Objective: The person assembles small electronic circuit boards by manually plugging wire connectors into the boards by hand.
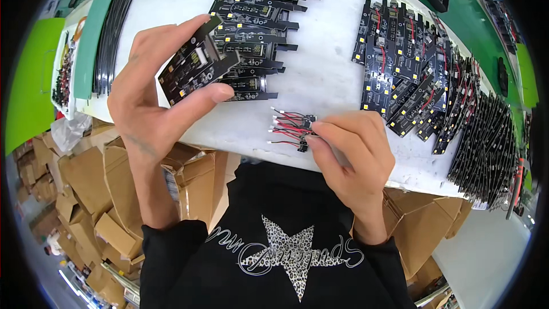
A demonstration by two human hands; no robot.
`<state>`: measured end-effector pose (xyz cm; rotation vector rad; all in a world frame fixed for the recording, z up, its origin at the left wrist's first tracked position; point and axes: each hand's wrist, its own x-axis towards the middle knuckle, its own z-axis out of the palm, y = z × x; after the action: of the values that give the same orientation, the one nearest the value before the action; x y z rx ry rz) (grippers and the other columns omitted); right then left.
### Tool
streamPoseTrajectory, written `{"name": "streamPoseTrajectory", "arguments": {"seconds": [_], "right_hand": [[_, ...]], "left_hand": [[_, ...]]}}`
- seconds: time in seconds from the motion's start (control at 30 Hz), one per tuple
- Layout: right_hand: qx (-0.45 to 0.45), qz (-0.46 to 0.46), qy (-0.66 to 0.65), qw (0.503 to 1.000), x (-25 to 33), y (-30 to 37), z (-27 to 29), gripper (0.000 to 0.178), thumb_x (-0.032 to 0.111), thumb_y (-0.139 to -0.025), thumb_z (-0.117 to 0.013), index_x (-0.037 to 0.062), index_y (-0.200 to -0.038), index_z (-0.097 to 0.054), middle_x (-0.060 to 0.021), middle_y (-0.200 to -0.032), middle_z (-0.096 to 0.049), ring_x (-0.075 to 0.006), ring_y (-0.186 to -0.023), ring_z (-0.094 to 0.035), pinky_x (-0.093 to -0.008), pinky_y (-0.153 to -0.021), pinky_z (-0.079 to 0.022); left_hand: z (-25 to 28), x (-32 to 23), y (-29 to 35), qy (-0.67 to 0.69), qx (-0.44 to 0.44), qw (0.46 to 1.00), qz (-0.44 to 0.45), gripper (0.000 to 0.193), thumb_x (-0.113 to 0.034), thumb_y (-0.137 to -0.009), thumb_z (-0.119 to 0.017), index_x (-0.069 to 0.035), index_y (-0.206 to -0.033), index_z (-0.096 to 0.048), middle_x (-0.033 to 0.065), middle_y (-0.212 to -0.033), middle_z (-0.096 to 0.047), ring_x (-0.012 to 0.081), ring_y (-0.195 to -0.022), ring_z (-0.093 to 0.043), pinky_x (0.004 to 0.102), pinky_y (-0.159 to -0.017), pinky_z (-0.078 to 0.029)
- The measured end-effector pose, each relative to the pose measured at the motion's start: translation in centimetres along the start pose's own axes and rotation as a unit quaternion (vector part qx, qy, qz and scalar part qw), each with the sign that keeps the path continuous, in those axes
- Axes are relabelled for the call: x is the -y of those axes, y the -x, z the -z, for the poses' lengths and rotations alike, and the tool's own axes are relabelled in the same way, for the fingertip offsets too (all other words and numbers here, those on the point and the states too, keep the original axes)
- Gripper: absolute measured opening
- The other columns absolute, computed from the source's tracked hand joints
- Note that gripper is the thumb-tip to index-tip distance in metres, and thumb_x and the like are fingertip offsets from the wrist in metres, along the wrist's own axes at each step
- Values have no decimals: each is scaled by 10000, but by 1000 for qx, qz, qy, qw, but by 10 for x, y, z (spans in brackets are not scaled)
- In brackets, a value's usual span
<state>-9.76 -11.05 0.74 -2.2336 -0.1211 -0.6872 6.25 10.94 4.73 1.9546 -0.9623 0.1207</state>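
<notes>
A black circuit board is pinched between thumb and fingers of the left hand, tilted face-up at 10 o'clock, apparently to expose its connector. A bundle of red-and-black leads is gripped at centre by the closed right hand. Stacked boards lie at 12 o'clock on the white table, wired boards at 2 o'clock.

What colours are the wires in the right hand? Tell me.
Red and black wires with white tips, pinched in the right hand; head view.

White worktable, green surface behind, cardboard boxes below
</notes>
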Motion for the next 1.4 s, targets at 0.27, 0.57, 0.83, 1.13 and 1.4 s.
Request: {"name": "streamPoseTrajectory", "arguments": {"seconds": [0.27, 0.57, 0.83, 1.13, 1.4], "right_hand": [[-10, -3, 29, 1000, -4, -3, -8, 288, -22, -676, -811, 33, -940, -710, -69, -903, -682, -263, -790, -619, -350, -655, -482], [43, -22, 46, 998, -8, -4, -7, 189, 40, -754, -771, 40, -930, -703, -62, -988, -678, -258, -873, -622, -366, -723, -490], [16, -26, 20, 999, -9, -2, -9, 198, 44, -764, -776, 35, -950, -709, -67, -986, -679, -260, -864, -630, -369, -725, -491], [-8, -31, -16, 999, -8, -3, -12, 197, 40, -766, -781, 41, -948, -708, -66, -962, -679, -259, -848, -630, -360, -714, -492], [0, -26, -18, 999, -7, 0, -5, 189, 30, -764, -778, 44, -940, -712, -69, -963, -687, -266, -822, -634, -363, -711, -498]], "left_hand": [[-5, 6, -16, -36, 32, 999, -4, 623, -18, -731, -833, 80, -1309, -621, 145, -1135, -668, 208, -1046, -613, 319, -981, -447], [-15, 11, -46, -71, 82, 994, 20, 563, -13, -780, -793, -54, -1325, -658, 81, -1170, -661, 162, -1050, -595, 270, -970, -431], [-37, 38, -108, -64, 113, 986, -100, 442, -280, -885, -759, -95, -1277, -672, 130, -1144, -692, 279, -1052, -630, 359, -901, -494], [-49, 60, -140, -140, 174, 969, -102, 466, -361, -915, -705, -84, -1287, -668, 165, -1165, -680, 332, -1058, -630, 394, -933, -488], [-68, 53, -134, -138, 214, 965, -62, 489, -390, -970, -657, -8, -1276, -649, 188, -1229, -612, 326, -1128, -588, 364, -991, -457]]}}
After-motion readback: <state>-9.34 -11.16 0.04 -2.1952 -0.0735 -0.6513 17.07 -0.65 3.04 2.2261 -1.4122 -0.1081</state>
